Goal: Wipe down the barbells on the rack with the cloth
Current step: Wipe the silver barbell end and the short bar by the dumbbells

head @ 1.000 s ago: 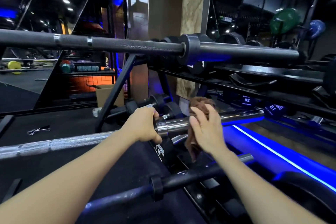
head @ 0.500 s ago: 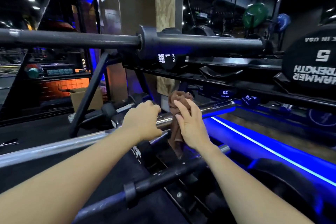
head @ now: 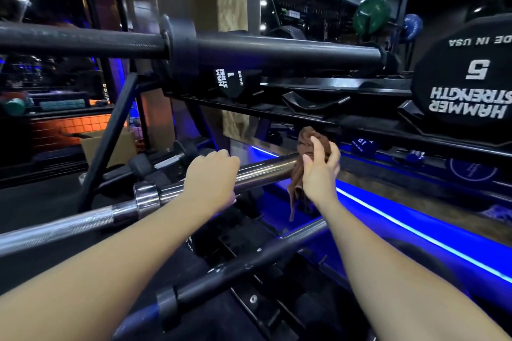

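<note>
Barbell [head: 263, 171], chrome, on rack's middle tier, long axis running left to right; left hand [head: 212, 180] grips its sleeve, right hand [head: 318, 171] bunches brown cloth [head: 313, 138] around what looks like the sleeve's end, fingers curled.

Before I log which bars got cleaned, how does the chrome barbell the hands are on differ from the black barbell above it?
The chrome barbell is shiny and reflective; the black barbell is matte and dark. The chrome one is gripped by the left hand, with the right hand pressing the brown cloth around its end; the black one is untouched. Both lie roughly level on the rack.
</note>
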A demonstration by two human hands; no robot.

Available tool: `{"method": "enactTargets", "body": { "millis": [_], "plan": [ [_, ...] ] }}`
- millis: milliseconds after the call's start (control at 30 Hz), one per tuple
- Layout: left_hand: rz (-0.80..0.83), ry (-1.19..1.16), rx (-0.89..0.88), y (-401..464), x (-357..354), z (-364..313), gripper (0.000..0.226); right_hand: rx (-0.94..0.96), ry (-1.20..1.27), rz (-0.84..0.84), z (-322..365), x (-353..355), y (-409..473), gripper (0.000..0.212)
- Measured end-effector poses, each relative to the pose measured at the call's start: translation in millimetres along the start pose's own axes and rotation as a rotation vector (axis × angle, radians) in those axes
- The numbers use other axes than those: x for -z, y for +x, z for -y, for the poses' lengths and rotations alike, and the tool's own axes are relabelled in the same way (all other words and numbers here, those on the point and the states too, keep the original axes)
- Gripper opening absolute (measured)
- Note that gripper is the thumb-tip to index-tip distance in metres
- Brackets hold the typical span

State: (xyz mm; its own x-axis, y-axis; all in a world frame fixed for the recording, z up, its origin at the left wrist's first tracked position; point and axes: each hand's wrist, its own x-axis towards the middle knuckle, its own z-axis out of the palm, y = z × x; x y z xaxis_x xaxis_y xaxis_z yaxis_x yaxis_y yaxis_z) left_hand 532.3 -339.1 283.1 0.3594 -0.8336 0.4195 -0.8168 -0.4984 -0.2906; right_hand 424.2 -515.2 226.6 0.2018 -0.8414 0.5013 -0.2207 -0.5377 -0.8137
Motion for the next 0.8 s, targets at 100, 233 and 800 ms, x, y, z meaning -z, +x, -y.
{"method": "enactTargets", "body": {
  "millis": [100, 233, 800],
  "plan": [
    [-0.013, 0.007, 0.0, -2, -1, -1, 0.036, -0.127, 0.071, -0.106, 9, -7, -17, 0.047],
    [-0.016, 0.016, -0.001, -4, 0, -3, 0.036, -0.053, 0.075, -0.014, 17, -19, -62, 0.053],
    [0.015, -0.099, 0.003, -1, -4, 7, 0.037, -0.139, 0.173, 0.033, 21, -2, -37, 0.059]
  ]
}}
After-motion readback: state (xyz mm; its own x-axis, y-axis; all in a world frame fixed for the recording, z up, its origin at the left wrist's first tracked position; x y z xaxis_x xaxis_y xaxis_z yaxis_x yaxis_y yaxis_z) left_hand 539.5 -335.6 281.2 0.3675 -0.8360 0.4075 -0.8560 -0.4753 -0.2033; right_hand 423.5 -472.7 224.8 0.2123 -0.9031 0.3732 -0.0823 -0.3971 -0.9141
